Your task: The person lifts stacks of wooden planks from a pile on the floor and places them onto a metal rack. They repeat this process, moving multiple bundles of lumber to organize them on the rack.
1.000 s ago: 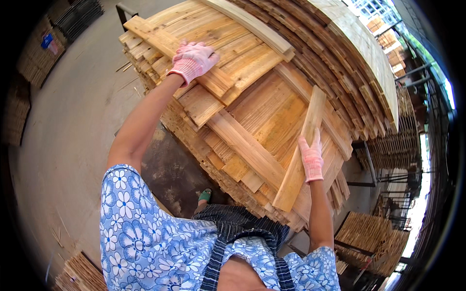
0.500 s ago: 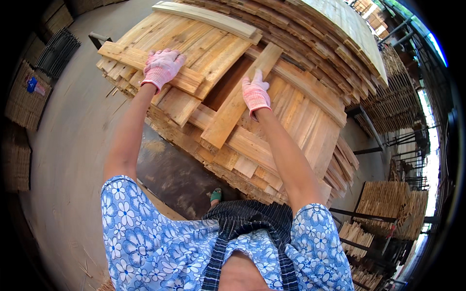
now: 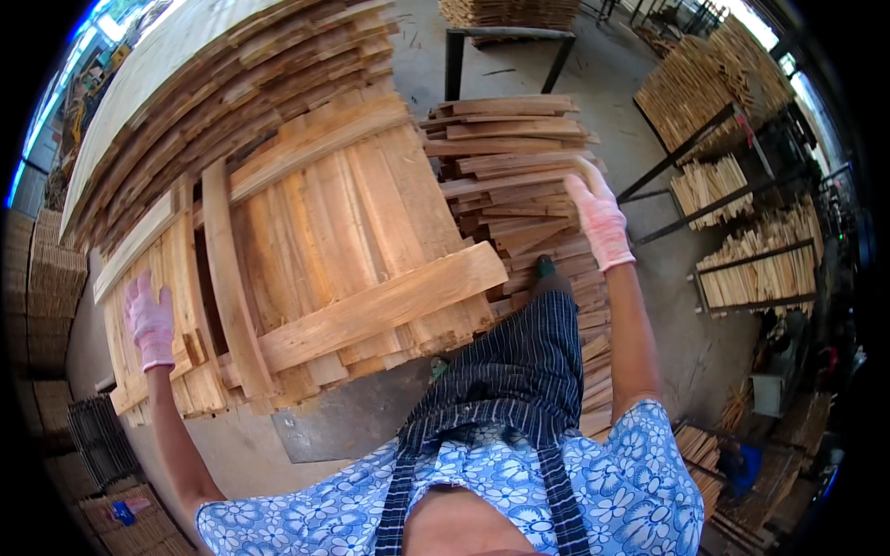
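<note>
My left hand (image 3: 150, 322), in a pink-and-white knit glove, is spread with fingers apart over the boards at the left end of the wooden plank layer (image 3: 334, 222). A loose plank (image 3: 230, 283) lies across this layer, beside a dark narrow gap. Along the near side runs a cross board (image 3: 371, 315). Over to the right, my right hand (image 3: 599, 218), gloved the same way, reaches to the ends of a pile of loose short boards (image 3: 510, 167). Its fingers are stretched out; I cannot see whether they touch a board.
A tall stack of boards (image 3: 250, 93) rises behind the plank layer. Black metal frames (image 3: 505, 35) stand beyond the loose pile. More racks with wood bundles (image 3: 760, 269) are at the right. Concrete floor (image 3: 241, 454) shows near the left.
My view has swung right. My right hand has let go of the loose plank, which stays across the layer, and moved to the short boards. My left hand has left the cross board's end.
</note>
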A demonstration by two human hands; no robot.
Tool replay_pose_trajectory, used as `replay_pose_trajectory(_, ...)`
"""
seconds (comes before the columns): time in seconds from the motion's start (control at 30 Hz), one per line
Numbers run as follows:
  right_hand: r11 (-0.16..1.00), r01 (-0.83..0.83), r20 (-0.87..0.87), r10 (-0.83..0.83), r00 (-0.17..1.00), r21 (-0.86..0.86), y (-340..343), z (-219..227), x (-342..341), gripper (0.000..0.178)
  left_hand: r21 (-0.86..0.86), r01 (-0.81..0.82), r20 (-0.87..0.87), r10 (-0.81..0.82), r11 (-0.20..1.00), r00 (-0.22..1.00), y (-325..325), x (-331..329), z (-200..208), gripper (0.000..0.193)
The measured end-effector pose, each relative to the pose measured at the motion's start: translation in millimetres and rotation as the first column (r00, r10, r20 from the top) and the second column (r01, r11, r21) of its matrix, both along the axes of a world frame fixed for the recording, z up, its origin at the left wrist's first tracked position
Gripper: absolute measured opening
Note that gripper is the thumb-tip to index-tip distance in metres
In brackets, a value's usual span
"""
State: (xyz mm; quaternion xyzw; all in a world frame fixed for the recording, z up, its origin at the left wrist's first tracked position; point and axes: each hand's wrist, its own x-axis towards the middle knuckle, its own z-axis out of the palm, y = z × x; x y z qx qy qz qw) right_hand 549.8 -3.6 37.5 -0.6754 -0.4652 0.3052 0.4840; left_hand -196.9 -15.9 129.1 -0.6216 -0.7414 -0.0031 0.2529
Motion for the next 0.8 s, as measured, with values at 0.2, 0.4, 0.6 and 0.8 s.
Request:
replay_pose_trajectory(0.2,0.894,0.223,-0.523,-0.414,0.745,-0.389,-52.5,-160.3,69.8,0.043,-0.034,0.793,0.420,-0.711,0.608,0.564,119.6,295.8,0.0,0.029)
replay_pose_trajectory(0.4,0.848,0.082,-0.783,-0.517,0.345,-0.524,19.9,-226.2,-9.1,0.043,-0.528,0.818,0.547,-0.645,0.229,0.534,191.4,511.8,-59.3,0.047)
replay_pose_trajectory(0.6,0.780,-0.169,-0.797,-0.575,0.187,-0.602,65.1,-333.7,-40.5,0.052,-0.591,0.782,0.695,-0.366,0.201,0.619,190.3,639.9,-207.7,0.047)
replay_pose_trajectory(0.8,0.756,-0.228,-0.790,-0.586,0.182,-0.614,62.8,-338.2,-31.0,0.092,-0.689,0.535,0.521,-0.178,0.489,0.835,223.0,584.0,-328.0,0.050)
